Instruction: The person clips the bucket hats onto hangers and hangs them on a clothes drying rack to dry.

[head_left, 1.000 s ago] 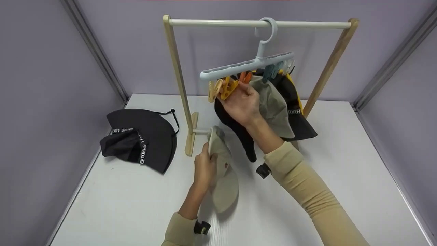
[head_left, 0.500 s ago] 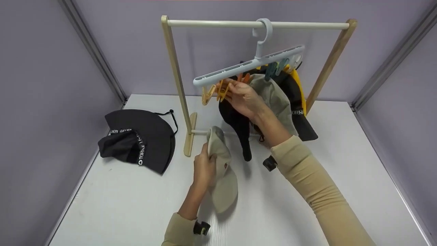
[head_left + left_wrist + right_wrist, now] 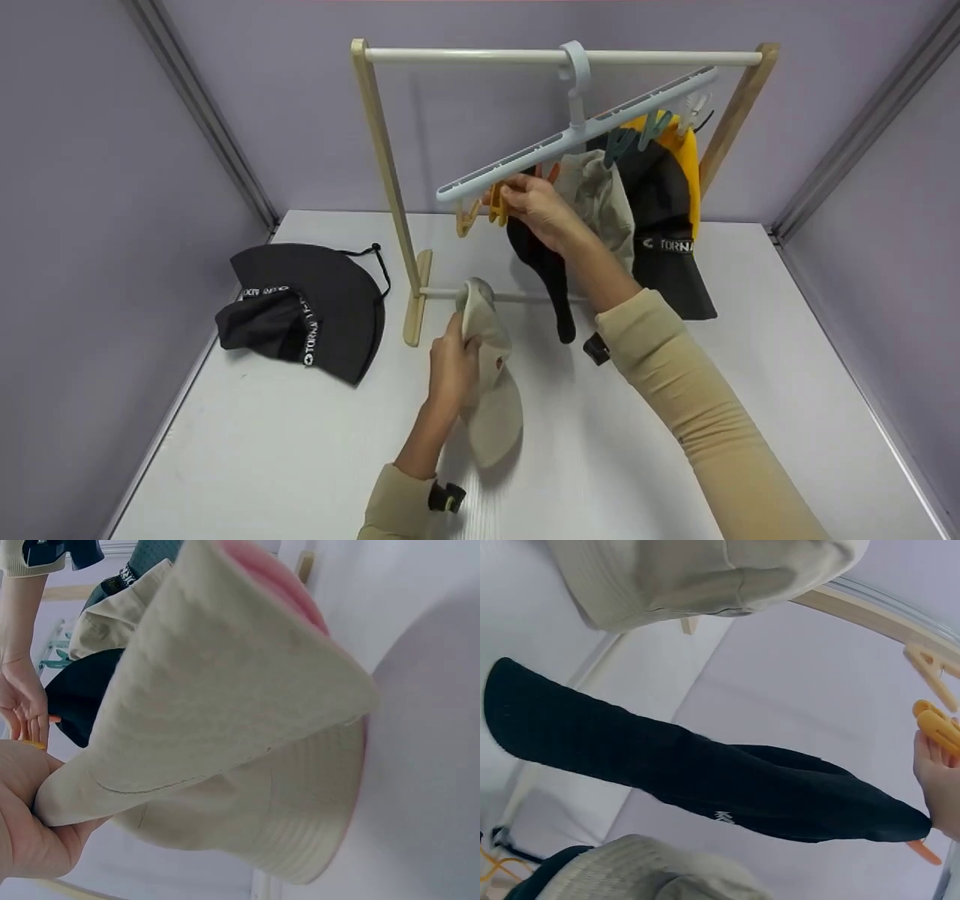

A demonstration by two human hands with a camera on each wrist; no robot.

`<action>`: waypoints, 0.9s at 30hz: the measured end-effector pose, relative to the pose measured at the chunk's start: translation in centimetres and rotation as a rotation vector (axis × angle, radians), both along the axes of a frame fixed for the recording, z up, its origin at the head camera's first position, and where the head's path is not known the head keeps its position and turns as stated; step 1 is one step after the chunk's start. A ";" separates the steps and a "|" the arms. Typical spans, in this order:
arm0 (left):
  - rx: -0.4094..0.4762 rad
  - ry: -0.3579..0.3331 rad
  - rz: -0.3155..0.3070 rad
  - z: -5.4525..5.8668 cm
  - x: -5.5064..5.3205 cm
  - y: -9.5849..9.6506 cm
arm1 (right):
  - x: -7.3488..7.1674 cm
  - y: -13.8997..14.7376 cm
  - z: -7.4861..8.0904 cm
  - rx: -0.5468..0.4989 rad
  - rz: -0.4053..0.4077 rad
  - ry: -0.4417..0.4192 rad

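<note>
My left hand (image 3: 454,364) grips a beige bucket hat (image 3: 491,420) by its crown, the brim hanging down over the table. Pink lining shows along its edge in the left wrist view. Up at the hanger (image 3: 577,135), my right hand (image 3: 544,210) pinches a yellow clothespin (image 3: 939,731) between thumb and fingers. Left of that hangs a pale orange clothespin (image 3: 466,219) with nothing in it. A black cap (image 3: 727,780) hangs beside my right hand from an orange clothespin (image 3: 924,851). Behind it, a beige hat (image 3: 596,195) hangs on the same hanger.
The hanger hooks over the white rail (image 3: 465,56) of a wooden-sided rack. Further right hang a black hat (image 3: 664,202) with white lettering and a yellow one (image 3: 682,150). On the table (image 3: 285,450), a black wide-brimmed hat (image 3: 337,300) with a cord lies at left.
The hanger has turned, its right end going up and to the right, and the clipped hats swung with it. My right hand shifted slightly right with the yellow clothespin; the left barely moved.
</note>
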State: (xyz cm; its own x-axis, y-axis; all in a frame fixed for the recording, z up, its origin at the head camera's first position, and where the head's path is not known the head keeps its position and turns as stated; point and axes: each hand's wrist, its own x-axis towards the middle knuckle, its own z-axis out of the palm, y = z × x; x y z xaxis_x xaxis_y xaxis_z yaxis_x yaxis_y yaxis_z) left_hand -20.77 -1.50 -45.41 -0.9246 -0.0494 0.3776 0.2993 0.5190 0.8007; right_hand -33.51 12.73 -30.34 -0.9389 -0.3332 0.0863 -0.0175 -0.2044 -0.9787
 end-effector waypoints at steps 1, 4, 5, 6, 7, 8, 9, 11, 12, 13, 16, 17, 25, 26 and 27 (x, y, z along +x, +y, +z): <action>-0.003 0.007 -0.004 0.1 -0.1 0.1 | 0.0 -0.1 0.1 0.009 -0.005 -0.006; -0.015 0.019 -0.015 0.7 -0.6 0.3 | 0.0 -0.3 0.4 0.023 -0.010 -0.028; -0.018 0.019 -0.016 0.9 -0.7 0.4 | 0.0 -0.3 0.5 0.030 -0.016 -0.039; -0.019 0.018 -0.018 1.2 -0.9 0.5 | -0.1 -0.3 0.6 0.039 -0.017 -0.049; -0.026 0.017 -0.018 1.4 -1.1 0.6 | -0.1 -0.3 0.7 0.049 -0.017 -0.057; -0.031 0.017 -0.021 1.7 -1.3 0.7 | -0.1 -0.4 0.8 0.059 -0.016 -0.061; -0.032 0.015 -0.024 2.0 -1.5 0.9 | -0.1 -0.4 0.8 0.071 -0.018 -0.064; -0.041 0.011 -0.032 2.5 -1.9 1.1 | 0.0 -0.4 0.9 0.094 -0.018 -0.070; -0.044 0.011 -0.037 2.8 -2.1 1.2 | 0.0 -0.4 1.0 0.101 -0.015 -0.070; -0.049 0.009 -0.043 3.1 -2.3 1.3 | 0.0 -0.4 1.0 0.106 -0.015 -0.074; -0.068 -0.001 -0.052 3.7 -2.8 1.6 | 0.1 -0.4 1.2 0.120 -0.022 -0.080; -0.074 -0.001 -0.053 3.9 -3.0 1.6 | 0.1 -0.4 1.2 0.128 -0.023 -0.080; -0.100 0.038 -0.036 5.0 -4.2 1.7 | 0.2 -0.1 1.5 0.130 -0.019 -0.097; -0.100 0.049 -0.038 5.2 -4.3 1.7 | 0.2 0.0 1.6 0.129 -0.016 -0.094; -0.102 0.059 -0.037 5.3 -4.4 1.8 | 0.2 0.0 1.6 0.123 -0.014 -0.095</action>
State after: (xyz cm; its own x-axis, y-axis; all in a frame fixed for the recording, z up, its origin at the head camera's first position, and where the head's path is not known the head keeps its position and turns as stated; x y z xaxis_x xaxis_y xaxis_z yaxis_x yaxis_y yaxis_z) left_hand -25.16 0.25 -40.13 -0.9011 0.0257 0.4328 0.3648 0.5843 0.7249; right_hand -33.28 12.78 -28.77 -0.9456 -0.3223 -0.0438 0.0742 -0.0829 -0.9938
